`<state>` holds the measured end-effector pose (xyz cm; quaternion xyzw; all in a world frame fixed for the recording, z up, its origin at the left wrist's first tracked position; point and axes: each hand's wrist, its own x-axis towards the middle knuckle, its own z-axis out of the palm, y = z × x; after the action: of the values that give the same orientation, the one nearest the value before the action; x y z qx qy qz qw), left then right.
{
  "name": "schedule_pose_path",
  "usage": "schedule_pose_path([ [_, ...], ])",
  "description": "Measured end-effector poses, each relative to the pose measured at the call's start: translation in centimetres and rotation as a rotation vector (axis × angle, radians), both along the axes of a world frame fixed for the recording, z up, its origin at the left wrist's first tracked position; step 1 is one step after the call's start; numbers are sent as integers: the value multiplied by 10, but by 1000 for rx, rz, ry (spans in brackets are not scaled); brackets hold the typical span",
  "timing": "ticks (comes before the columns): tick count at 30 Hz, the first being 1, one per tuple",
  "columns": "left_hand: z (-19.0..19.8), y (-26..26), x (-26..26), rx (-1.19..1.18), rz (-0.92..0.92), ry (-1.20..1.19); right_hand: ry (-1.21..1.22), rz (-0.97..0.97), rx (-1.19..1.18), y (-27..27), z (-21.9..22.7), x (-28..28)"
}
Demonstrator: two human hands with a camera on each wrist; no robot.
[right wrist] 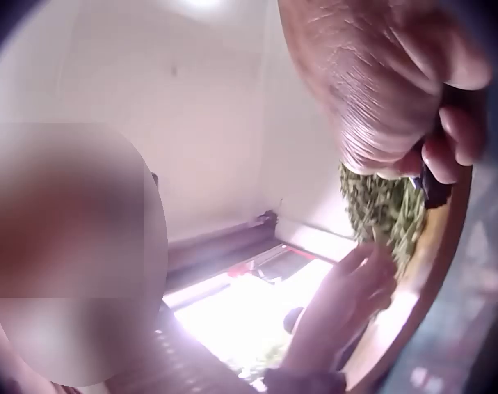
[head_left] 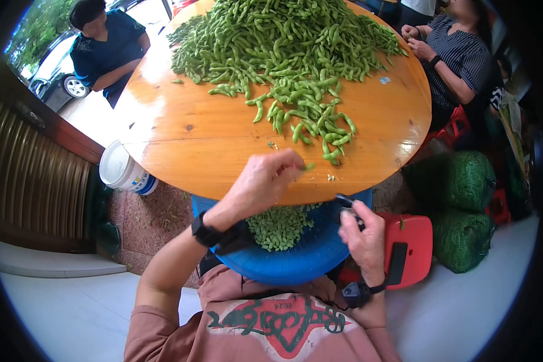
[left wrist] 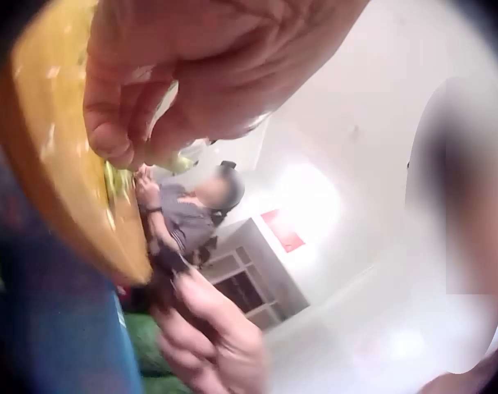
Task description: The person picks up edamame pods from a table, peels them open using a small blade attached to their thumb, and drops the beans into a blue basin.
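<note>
Left hand (head_left: 262, 181) fingers pinch one small green soybean pod (head_left: 309, 166) at the round wooden tabletop's (head_left: 187, 145) near edge; right hand (head_left: 362, 232) curls around small dark scissors (head_left: 346, 201) over the blue plastic basin (head_left: 295, 262). Best to steady the pod, then snip cleanly.

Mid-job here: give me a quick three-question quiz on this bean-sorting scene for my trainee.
1. True or false: the left hand pinches a small green pod at the edge of the round wooden table.
2. What does the right hand grip? A) a white bucket B) a dark small tool C) a green sack
3. Fill in: the blue plastic basin under the table edge holds a heap of ______ pieces.

Key: 1 true; 2 B; 3 green.
</note>
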<state>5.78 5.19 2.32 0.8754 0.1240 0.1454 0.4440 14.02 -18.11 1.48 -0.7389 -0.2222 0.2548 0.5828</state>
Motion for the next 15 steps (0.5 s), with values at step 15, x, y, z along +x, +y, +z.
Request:
schedule_pose_path([
  [15, -29, -54, -43, -452, -43, 68, 313, 230, 178, 16, -11, -10],
])
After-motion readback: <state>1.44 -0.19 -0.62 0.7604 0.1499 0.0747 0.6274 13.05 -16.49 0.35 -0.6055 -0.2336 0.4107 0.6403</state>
